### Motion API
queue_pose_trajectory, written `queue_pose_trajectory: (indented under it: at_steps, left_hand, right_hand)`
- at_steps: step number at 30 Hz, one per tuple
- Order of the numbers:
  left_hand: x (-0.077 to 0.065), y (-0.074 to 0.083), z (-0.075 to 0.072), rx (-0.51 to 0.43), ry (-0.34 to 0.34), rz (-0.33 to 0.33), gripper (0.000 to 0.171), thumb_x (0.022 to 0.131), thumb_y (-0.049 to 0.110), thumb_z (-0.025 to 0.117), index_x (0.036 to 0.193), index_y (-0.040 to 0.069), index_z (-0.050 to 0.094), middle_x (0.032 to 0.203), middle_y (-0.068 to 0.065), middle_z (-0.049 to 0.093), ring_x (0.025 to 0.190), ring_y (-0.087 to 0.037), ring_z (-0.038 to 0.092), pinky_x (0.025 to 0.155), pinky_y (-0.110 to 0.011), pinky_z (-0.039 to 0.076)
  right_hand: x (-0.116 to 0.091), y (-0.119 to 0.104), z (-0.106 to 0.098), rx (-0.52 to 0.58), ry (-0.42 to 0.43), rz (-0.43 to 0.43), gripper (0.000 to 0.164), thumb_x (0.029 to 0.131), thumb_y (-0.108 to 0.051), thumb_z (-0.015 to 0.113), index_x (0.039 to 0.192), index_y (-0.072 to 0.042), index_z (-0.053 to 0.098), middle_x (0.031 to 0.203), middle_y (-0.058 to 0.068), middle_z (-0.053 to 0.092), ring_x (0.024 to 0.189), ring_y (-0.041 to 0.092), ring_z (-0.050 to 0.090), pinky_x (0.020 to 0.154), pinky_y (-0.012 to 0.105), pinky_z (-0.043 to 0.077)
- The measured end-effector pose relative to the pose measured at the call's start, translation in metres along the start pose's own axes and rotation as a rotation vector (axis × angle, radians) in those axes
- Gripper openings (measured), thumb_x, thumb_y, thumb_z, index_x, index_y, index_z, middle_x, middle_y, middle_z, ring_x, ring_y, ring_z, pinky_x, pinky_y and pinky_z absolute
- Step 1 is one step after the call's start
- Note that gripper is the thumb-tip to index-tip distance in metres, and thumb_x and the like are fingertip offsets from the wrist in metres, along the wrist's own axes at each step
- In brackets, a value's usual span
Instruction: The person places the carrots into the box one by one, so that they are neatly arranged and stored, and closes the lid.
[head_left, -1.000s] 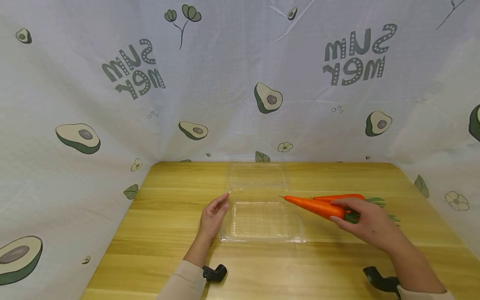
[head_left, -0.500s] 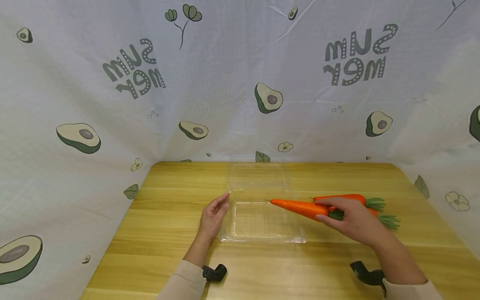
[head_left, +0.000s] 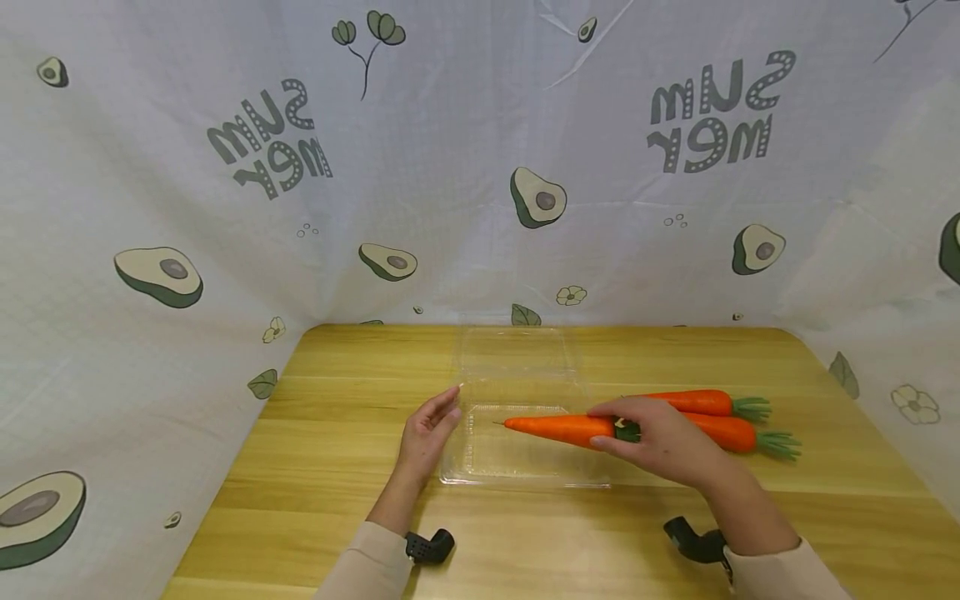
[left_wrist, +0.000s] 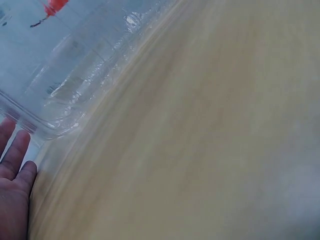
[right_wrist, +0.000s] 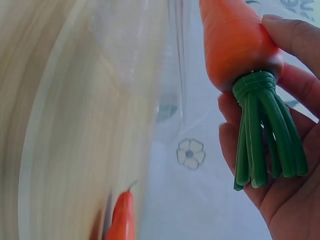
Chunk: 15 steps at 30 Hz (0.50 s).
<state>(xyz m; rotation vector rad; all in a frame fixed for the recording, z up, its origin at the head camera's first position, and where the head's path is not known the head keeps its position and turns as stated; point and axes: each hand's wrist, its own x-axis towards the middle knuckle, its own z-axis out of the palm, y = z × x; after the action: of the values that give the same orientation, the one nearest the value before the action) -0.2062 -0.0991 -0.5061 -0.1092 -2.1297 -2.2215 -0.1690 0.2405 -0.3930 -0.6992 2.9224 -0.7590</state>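
Observation:
My right hand [head_left: 663,442] grips an orange carrot [head_left: 558,428] by its thick end, thumb and fingers around it. Its thin tip points left over a clear plastic clamshell box [head_left: 480,480], whose lid [head_left: 517,350] lies folded back toward the curtain. In the right wrist view the carrot's green stalks [right_wrist: 267,132] hang inside the palm. My left hand [head_left: 423,437] stays at the box's left side, its fingers [left_wrist: 17,152] extended right at the rim in the left wrist view.
Two more carrots, an upper one [head_left: 701,402] and a lower one [head_left: 727,432], lie on the wooden table [head_left: 300,500] right of the box, partly behind my right hand. A white curtain [head_left: 450,150] with avocado prints encloses the table's back and sides.
My right hand has moved left with the carrot, from near the other carrots to over the box. More of the two lying carrots now shows. My left hand has stayed in place.

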Motion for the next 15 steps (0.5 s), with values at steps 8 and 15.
queue_pose_trajectory:
  at_steps: [8,15]
  left_hand:
    - [0.0,-0.001,0.0,0.012,0.01,0.019,0.039,0.098,0.006,0.065,0.136,-0.004,0.061,0.144,-0.021,0.06,0.135,-0.038,0.056,0.099,-0.013,0.05]
    - [0.0,-0.002,0.0,-0.009,0.015,0.035,0.039,0.096,0.002,0.066,0.134,-0.006,0.061,0.142,-0.024,0.06,0.134,-0.039,0.057,0.099,-0.012,0.049]
  right_hand:
    - [0.012,-0.009,0.014,0.021,-0.034,-0.064,0.038,0.09,-0.04,0.077,0.121,-0.019,0.074,0.105,-0.013,0.071,0.09,0.004,0.058,0.08,0.028,0.056]
    - [0.021,-0.014,0.023,0.039,-0.069,-0.093,0.038,0.091,-0.043,0.076,0.119,-0.018,0.074,0.105,-0.01,0.071,0.089,0.008,0.058,0.078,0.03,0.055]
